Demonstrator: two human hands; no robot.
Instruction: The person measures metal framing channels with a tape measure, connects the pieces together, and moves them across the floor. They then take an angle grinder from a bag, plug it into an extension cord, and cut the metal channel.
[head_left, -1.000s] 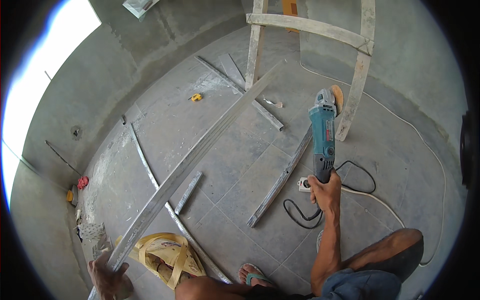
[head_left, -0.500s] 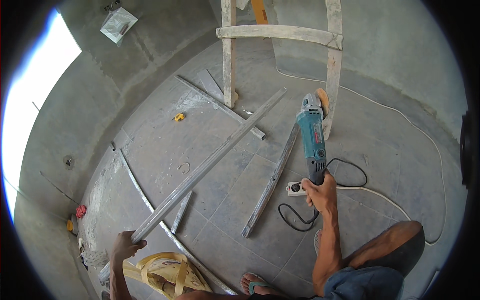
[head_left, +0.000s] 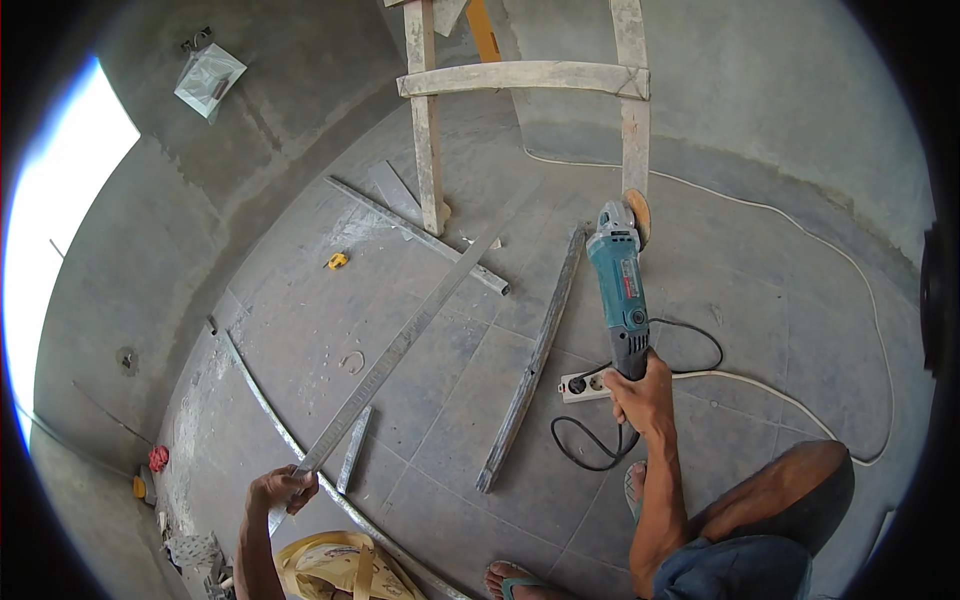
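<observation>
In my right hand (head_left: 645, 398) is a teal angle grinder (head_left: 622, 285), gripped by its dark rear handle with the tan disc (head_left: 638, 217) pointing away from me. My left hand (head_left: 283, 489) is closed round the near part of a long grey metal profile (head_left: 390, 350). The profile slants up and to the right over the floor, and its far end is smeared by motion. Below the grinder's handle lies a white power strip (head_left: 592, 386) with a black cord (head_left: 590, 465) beside it. A worn wooden batten (head_left: 532, 365) lies between the profile and the grinder.
A wooden trestle (head_left: 525, 77) stands ahead. Several metal pieces lie about: a box section (head_left: 450, 254), a long strip (head_left: 262, 372) and a short offcut (head_left: 356, 447). A yellow tape measure (head_left: 338, 261) is at left. A yellow bag (head_left: 325, 565) sits near my legs. White cable (head_left: 790, 218) runs along the right.
My left hand has turned the metal profile, so a flatter face shows, and its far end has swung left. The grinder stays in my right hand. The whole view has shifted slightly.
</observation>
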